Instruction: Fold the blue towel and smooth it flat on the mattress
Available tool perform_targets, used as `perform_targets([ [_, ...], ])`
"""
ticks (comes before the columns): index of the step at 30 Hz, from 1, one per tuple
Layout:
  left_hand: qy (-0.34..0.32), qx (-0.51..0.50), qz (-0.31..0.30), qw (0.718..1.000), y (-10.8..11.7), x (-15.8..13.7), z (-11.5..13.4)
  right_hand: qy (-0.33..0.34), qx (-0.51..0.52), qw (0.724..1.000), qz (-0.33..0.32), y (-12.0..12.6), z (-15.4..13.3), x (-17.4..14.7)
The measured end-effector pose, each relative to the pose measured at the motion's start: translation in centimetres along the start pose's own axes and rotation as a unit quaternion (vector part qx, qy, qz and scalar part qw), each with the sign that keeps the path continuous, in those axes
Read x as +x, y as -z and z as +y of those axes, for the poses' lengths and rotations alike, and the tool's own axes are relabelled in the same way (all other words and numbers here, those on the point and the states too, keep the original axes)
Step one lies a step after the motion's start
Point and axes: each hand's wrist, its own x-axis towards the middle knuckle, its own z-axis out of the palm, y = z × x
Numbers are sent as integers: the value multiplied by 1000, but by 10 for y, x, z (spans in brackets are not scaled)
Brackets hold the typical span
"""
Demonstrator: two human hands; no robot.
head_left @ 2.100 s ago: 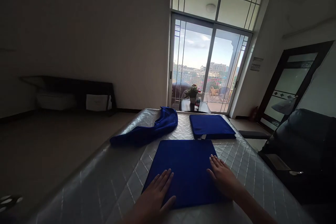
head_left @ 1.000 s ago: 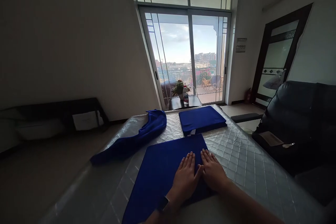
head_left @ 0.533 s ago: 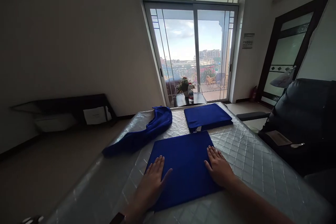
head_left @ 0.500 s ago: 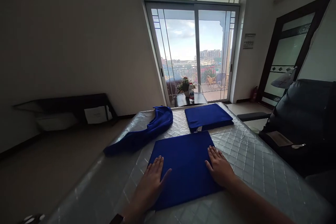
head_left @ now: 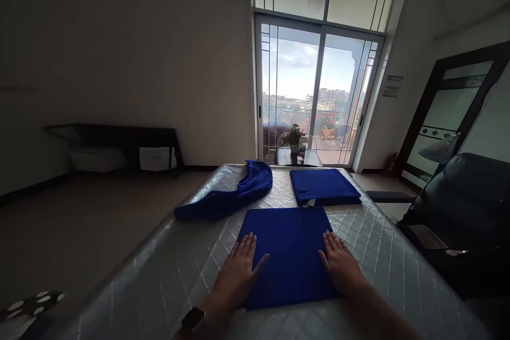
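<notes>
A blue cloth folded into a flat, near-square shape (head_left: 290,260) lies in front of me on a plastic-covered mattress (head_left: 382,244). My left hand (head_left: 239,271) rests flat on its left edge, thumb spread inward. On the opposite edge lies my right hand (head_left: 342,263), also flat with the thumb apart. Just beyond, at the right, sits a thicker folded blue cloth (head_left: 324,186) with a small white tag at its near edge. A loose, crumpled blue cloth (head_left: 231,196) stretches across the left side of the mattress. A dark watch (head_left: 193,319) is on my left wrist.
Right of the mattress stands a black armchair (head_left: 474,212) with a flat brown item (head_left: 428,236) on its seat. Past the far end, a small dark table (head_left: 285,157) bears a potted plant (head_left: 294,135) and a bottle (head_left: 302,151), before a sliding glass door (head_left: 295,79).
The camera view has tilted and shifted, so the scene sits further right and slightly lower. Both hands stay flat on the folded cloth's edges, which looks more squarely aligned.
</notes>
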Motion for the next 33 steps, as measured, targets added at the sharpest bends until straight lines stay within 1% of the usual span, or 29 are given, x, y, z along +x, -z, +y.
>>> perform_targets([
  [2, -6, -10, 4, 1000, 1, 0, -2, 15, -32, 999, 24, -2, 0, 0],
  [4, -10, -18, 6, 1000, 3, -1, -4, 44, -51, 996, 53, -2, 1, 1],
  [7, -4, -25, 10, 1000, 7, -4, -4, 115, -48, 988, 92, 0, 4, 8],
  [9, -2, -27, 11, 1000, 8, -5, -3, 141, -36, 984, 100, 3, 5, 17],
  [11, 2, -29, 13, 999, 7, -5, -3, 122, -28, 989, 84, 5, 5, 31],
  [15, 12, -33, 29, 999, 2, -3, -4, 49, -2, 998, 28, 5, 1, 63],
  [17, 12, -29, 35, 999, -1, -2, -6, 26, 9, 999, 18, 2, 1, 77],
  [20, 11, -21, 41, 999, -3, -2, -6, 9, 18, 1000, 16, -7, 5, 92],
  [23, 14, -12, 41, 999, -2, -2, -6, 1, 32, 999, 17, -17, 12, 97],
  [26, 16, -8, 28, 999, 1, -4, -4, 3, 24, 1000, 17, -22, 17, 96],
  [30, 22, -4, 20, 1000, 1, -5, -1, -6, -1, 1000, 3, -23, 19, 95],
  [33, 15, 9, 20, 1000, -6, -3, -5, -12, 10, 1000, -9, -22, 19, 94],
])
